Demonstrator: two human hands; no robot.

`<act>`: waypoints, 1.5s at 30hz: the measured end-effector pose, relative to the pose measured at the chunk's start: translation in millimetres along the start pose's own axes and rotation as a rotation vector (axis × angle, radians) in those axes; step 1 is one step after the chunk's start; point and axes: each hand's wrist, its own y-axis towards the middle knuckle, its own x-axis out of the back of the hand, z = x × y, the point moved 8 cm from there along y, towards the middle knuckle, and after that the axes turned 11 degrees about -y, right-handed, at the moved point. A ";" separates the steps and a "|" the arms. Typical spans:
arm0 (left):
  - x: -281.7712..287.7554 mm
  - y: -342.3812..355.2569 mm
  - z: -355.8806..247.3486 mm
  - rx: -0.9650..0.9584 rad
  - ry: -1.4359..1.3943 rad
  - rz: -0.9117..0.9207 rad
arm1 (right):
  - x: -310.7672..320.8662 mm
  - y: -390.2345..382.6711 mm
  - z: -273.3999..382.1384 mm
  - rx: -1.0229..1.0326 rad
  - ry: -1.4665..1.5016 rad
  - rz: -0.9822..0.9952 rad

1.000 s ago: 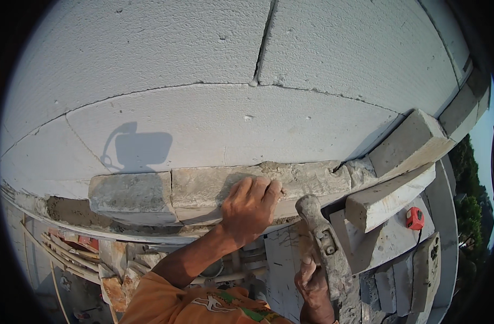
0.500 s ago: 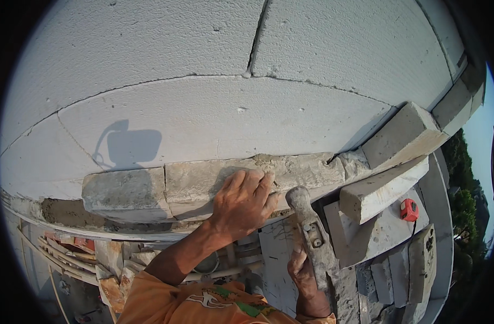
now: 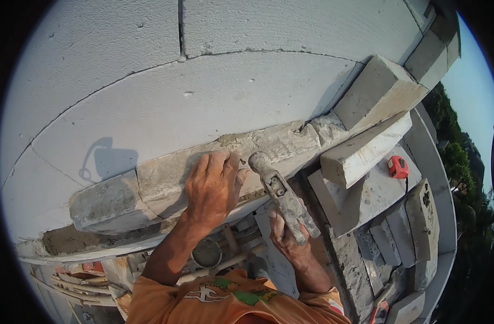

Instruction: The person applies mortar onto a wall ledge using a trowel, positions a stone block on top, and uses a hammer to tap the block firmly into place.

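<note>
One block bears the left hand, whose grip is spread, fingers bent on top. The right hand has its grip wrapped around the hammer.

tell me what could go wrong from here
The left hand rests on the long, rough grey stone block, close to the worn grey metal hammer in the right hand: a stray blow might catch its fingers.
The boxy red tape measure lies on a pale grey slab, so a knock could send it off.
</note>
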 end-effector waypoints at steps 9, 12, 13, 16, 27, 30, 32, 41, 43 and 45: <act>-0.4 10.0 -7.4 0.020 0.053 0.022 | 4.2 0.0 3.5 -0.034 0.037 -0.007; 0.4 8.7 -4.5 0.016 0.085 0.026 | -1.8 -2.7 -5.2 -0.242 0.129 0.112; 2.0 6.5 -3.6 0.006 0.092 0.022 | -9.0 1.8 -4.8 -0.197 0.105 0.093; 7.3 4.3 -0.3 -0.017 0.058 -0.009 | -11.1 1.8 -0.4 -0.107 0.082 0.052; 6.5 5.0 -2.2 -0.013 0.006 -0.047 | -8.5 -4.0 -1.9 -0.004 -0.079 -0.031; 7.1 -1.8 6.5 0.009 -0.052 -0.039 | 2.7 -2.7 -0.9 -0.096 0.046 -0.022; 5.3 -3.4 7.5 0.011 -0.072 -0.047 | -0.8 -3.7 -2.8 -0.095 0.072 -0.002; 9.9 -2.2 5.6 -0.005 -0.131 -0.073 | -19.0 -11.3 -3.6 0.032 -0.025 -0.055; 10.9 0.7 6.8 0.065 -0.114 -0.067 | -20.3 -31.3 -17.2 -0.091 0.011 0.030; 9.7 -2.1 7.2 0.062 -0.110 -0.054 | -22.6 -40.8 -28.0 -0.203 0.101 0.063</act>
